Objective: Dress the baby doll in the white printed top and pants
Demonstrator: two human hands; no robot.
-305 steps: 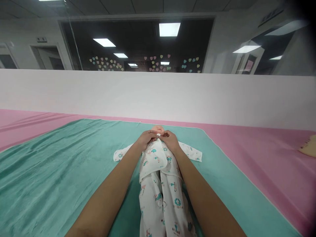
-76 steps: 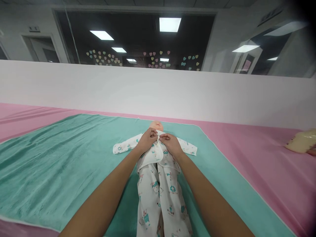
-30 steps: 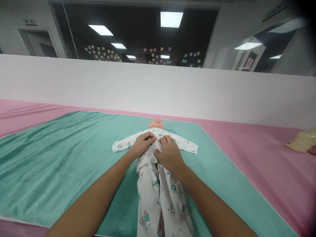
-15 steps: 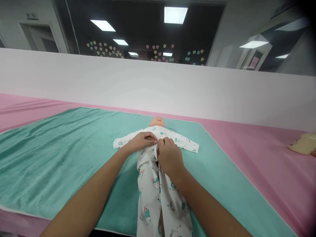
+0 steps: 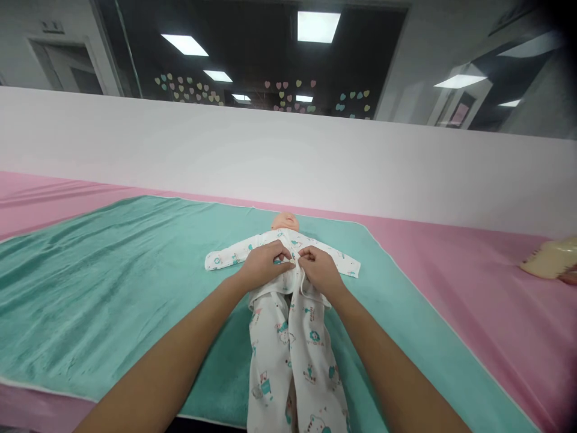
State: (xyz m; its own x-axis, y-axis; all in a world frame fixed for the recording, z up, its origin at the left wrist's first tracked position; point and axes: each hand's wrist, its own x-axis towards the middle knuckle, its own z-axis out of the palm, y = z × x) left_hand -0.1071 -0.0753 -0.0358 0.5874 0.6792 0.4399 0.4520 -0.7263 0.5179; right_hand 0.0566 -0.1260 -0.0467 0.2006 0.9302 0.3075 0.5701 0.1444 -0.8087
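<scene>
A baby doll [image 5: 285, 221] lies on its back, head away from me, in a white printed pajama top [image 5: 225, 255] with its sleeves spread wide. Printed white pants [image 5: 311, 361] cover its legs, which point toward me. At the chest, my left hand [image 5: 268, 263] pinches the front edge of the top. Close on the other side, my right hand [image 5: 321, 270] has its fingertips closed on the opposite front edge, near the middle opening. Any fastener between the fingertips is too small to make out. Below my hands the top's front hem hangs slightly apart.
A green blanket [image 5: 135, 288] lies under the doll, over a pink cover [image 5: 460, 282]. Behind stands a low white wall [image 5: 225, 156] below a dark window with heart stickers. At the right edge lies a pale yellow object [image 5: 550, 258], partly cut off.
My right hand has moved up and to the right along the front opening. My left hand has shifted slightly right. The right front panel now lies flatter over the doll's belly.
</scene>
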